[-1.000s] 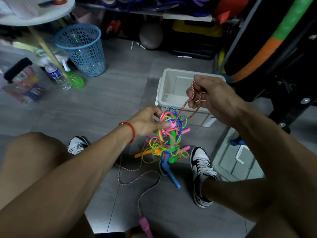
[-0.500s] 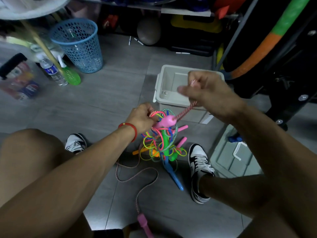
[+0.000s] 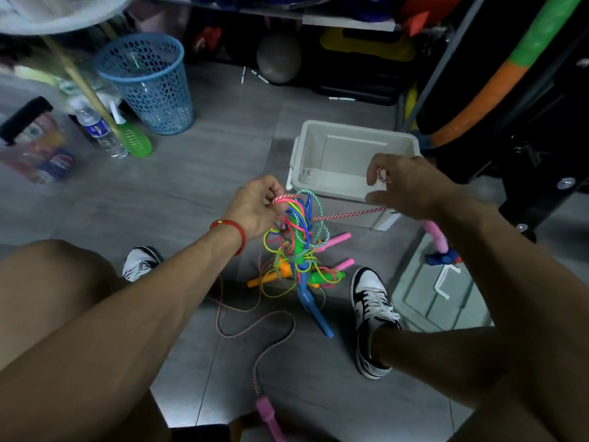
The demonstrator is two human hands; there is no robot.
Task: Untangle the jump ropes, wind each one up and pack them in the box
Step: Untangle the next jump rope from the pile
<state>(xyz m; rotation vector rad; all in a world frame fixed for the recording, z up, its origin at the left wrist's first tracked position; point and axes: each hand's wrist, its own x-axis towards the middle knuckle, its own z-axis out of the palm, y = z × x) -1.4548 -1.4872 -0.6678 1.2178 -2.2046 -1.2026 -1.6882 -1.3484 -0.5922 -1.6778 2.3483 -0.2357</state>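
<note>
At far left a dark-handled pack of cans (image 3: 38,154) lies on the grey floor (image 3: 207,173), blurred. Next to it stand a water bottle (image 3: 100,129) and a green spray bottle (image 3: 134,140), with a blue mesh bin (image 3: 148,84) just behind them. The left hand (image 3: 256,204), a red cord on its wrist, grips the top of the tangle (image 3: 296,244) of bright ropes and holds it up between the shoes; its handles hang down to the floor. A pink-and-white rope (image 3: 347,214) runs taut from the tangle to the right hand (image 3: 411,186), which pinches it in curled fingers, one pink handle (image 3: 435,234) dangling below the wrist. The same kind of rope loops over the floor to a second pink handle (image 3: 271,416) at the bottom edge. The white box (image 3: 302,154) sits behind the hands, open, the right hand covering its near right corner. Its lid (image 3: 424,298) lies by the right shoe. Dark shelving (image 3: 350,23) and a green-orange tube (image 3: 510,68) close off the back.
</note>
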